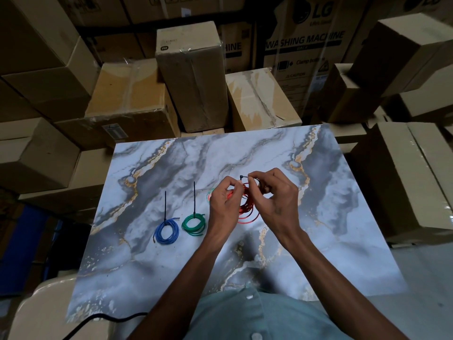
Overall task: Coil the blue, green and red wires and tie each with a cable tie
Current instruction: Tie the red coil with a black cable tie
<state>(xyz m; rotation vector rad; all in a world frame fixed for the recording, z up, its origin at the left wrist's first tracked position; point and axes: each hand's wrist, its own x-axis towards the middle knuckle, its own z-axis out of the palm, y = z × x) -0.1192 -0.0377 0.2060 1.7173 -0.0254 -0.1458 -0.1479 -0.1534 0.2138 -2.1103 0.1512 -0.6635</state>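
On the marble-patterned table (171, 266) lie a blue wire coil (167, 231) and a green wire coil (194, 224), each bound by a black cable tie whose tail points away from me. To their right, the red wire coil (247, 209) hangs between my hands above the table. My left hand (224, 201) pinches the red coil at its left side. My right hand (274, 192) pinches a black cable tie (242, 177) at the top of the red coil. Part of the red coil is hidden behind my fingers.
Cardboard boxes (193, 77) are stacked behind the table's far edge and along both sides. A small round red-and-green object (209, 195) peeks out left of my left hand. A black cable (103, 319) runs past the table's near left corner.
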